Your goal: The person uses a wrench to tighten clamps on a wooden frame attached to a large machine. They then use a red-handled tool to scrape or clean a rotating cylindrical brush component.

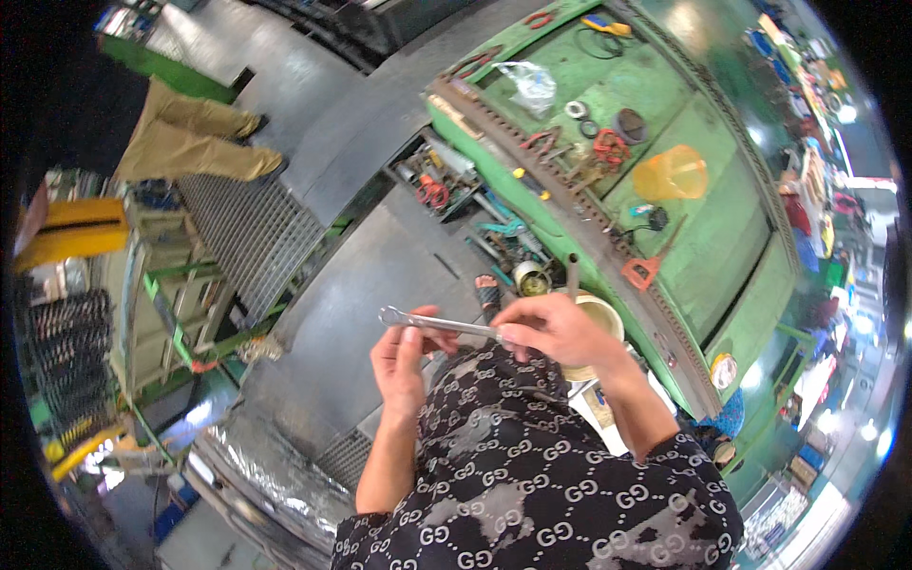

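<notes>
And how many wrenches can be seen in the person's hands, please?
1: a silver wrench, held between the left hand, near its ring end, and the right hand, which hides its other end.

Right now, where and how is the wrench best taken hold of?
The wrench is probably best gripped by its slim, straight middle, between the left hand and right hand, coming from above: that stretch lies crosswise, its upper side uncovered.

one left hand (401,366), one right hand (556,328), one wrench (467,329), one crumpled clear bag (532,87) on the green tabletop (730,233), one translucent orange container (674,175), two small rings (583,113), one orange-handled tool (640,273) at the tabletop's near edge, two khaki trouser legs (204,157)
</notes>
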`<state>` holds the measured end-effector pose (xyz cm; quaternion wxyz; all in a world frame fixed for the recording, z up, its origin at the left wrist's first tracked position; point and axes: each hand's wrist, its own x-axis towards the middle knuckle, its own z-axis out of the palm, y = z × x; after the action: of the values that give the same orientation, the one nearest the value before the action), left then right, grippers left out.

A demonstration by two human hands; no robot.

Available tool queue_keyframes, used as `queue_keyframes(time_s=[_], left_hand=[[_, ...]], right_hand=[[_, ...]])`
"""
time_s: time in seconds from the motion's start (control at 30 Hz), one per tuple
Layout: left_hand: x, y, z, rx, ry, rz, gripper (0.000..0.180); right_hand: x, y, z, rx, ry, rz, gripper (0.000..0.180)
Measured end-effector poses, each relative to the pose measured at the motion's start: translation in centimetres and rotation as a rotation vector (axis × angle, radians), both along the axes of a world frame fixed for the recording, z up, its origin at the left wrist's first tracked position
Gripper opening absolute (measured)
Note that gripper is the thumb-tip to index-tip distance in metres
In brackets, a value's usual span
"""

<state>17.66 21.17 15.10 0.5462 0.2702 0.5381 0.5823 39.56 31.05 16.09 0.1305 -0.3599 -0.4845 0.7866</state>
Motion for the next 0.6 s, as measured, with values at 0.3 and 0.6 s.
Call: queue_keyframes(time_s=[0.3,0.6], left_hand=[[-4.9,-4.0,-17.9,-0.573,0.493,-0.098,0.043],[-6.8,-25.3,-22.4,-1.126,0.614,-0.288,0.044]], right_hand=[[-3.9,8.0,-17.9,-0.49,0.219,-1.058,0.019],[1.0,21.8,-34.1,-0.564,0.052,-1.702,0.014]])
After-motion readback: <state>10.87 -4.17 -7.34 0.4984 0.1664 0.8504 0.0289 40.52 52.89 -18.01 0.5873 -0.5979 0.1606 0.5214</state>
